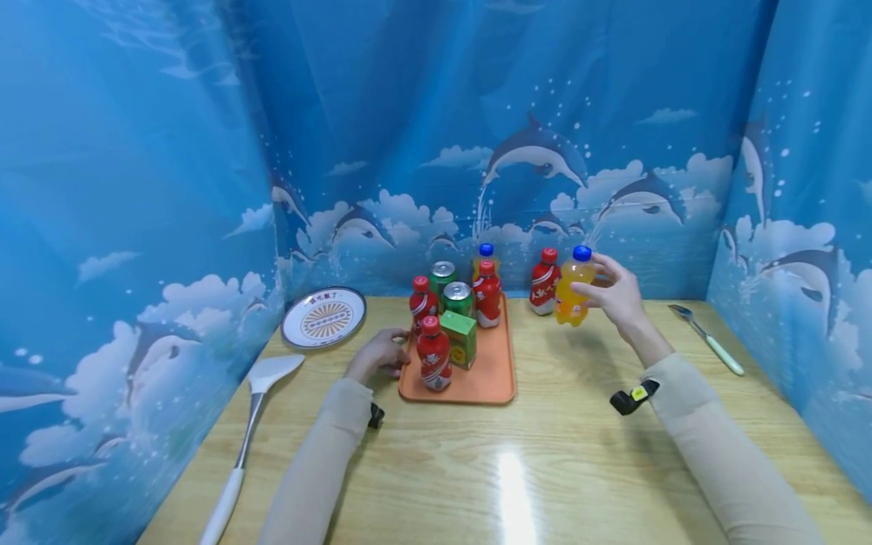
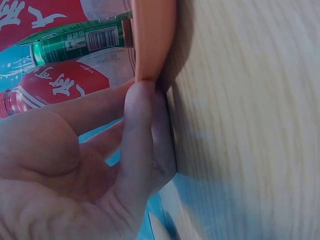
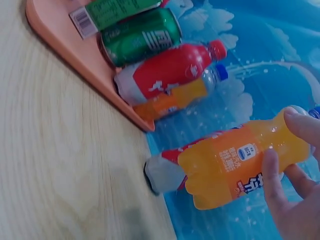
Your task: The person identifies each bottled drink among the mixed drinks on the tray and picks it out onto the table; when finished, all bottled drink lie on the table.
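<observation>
Sleeves (image 1: 722,446) reach in from 5 and 7 o'clock. Off the table (image 1: 586,454), at the tray's (image 1: 487,378) 2 o'clock, an orange bottle (image 1: 571,299) is pinched between thumb and fingers of the right hand (image 1: 618,297). Just beside it, at 9 o'clock, stands a red bottle (image 1: 543,288). The left hand (image 1: 378,354) pinches the tray's 9 o'clock edge; more bottles (image 1: 434,356), cans (image 1: 458,300) and a carton (image 1: 462,344) stand inside. Further out: plate (image 1: 324,319) at 10, spatula (image 1: 250,425) at 8, utensil (image 1: 718,349) at 3.

Held orange-drink plastic bottle (image 3: 235,165): blue cap (image 3: 315,113) is cut off by right wrist view's edge. White-handled, metal-shafted spatula (image 1: 249,431) cut off at head view's bottom.
</observation>
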### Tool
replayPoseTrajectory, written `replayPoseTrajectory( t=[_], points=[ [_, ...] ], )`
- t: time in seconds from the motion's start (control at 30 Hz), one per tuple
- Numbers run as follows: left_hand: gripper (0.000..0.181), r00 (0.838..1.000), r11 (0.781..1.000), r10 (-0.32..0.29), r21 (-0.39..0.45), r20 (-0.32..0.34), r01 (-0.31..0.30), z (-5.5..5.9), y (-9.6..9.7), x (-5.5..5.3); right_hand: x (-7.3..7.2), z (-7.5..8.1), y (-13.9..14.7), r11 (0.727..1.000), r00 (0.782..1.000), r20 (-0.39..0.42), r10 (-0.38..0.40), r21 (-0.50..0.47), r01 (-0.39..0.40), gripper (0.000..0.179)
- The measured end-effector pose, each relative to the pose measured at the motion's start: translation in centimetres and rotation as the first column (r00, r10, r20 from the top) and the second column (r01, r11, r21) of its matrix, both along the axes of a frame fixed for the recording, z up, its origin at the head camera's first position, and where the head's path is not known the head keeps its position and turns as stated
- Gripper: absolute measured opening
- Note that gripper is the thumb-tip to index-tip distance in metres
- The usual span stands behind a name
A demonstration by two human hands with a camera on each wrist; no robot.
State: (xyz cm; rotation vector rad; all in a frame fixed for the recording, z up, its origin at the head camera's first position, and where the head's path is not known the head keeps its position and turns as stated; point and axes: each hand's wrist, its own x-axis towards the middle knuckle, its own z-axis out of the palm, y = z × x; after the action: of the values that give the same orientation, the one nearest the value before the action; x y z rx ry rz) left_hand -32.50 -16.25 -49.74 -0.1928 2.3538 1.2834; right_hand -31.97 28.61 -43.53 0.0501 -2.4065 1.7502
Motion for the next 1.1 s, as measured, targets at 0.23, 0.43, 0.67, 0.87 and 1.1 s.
replayPoseTrajectory(
  t=[0.23, 0.43, 0.67, 0.87, 1.1],
  points=[
    [0.074, 1.000, 1.000, -0.005, 0.000, -0.001, 0.005, -0.1, -0.1, -0.2, -1.2, -0.7, 1.0, 0.996, 0.996, -0.005, -0.087, -0.031, 0.087, 0.079],
    [0.075, 1.000, 1.000, -0.008, 0.007, 0.000, 0.008, -0.3, -0.3, -0.3, -2.6, -0.8, 1.5, 0.990, 0.990, 0.005, -0.142, -0.016, 0.143, 0.079],
    [0.075, 1.000, 1.000, -0.010, 0.010, -0.011, 0.010, -0.3, 0.0, -0.1, -3.8, -1.4, 1.6, 0.985, 0.985, 0.007, -0.170, 0.030, 0.170, 0.077],
    [0.074, 1.000, 1.000, -0.013, 0.008, -0.017, 0.013, -0.3, 0.0, 0.0, -4.8, -1.9, 1.6, 0.981, 0.982, 0.025, -0.190, 0.044, 0.189, 0.077],
    [0.072, 1.000, 1.000, -0.012, 0.014, -0.008, 0.012, -0.4, -0.1, -0.3, -5.5, -2.5, 1.4, 0.980, 0.981, 0.045, -0.190, 0.066, 0.187, 0.078]
  ],
)
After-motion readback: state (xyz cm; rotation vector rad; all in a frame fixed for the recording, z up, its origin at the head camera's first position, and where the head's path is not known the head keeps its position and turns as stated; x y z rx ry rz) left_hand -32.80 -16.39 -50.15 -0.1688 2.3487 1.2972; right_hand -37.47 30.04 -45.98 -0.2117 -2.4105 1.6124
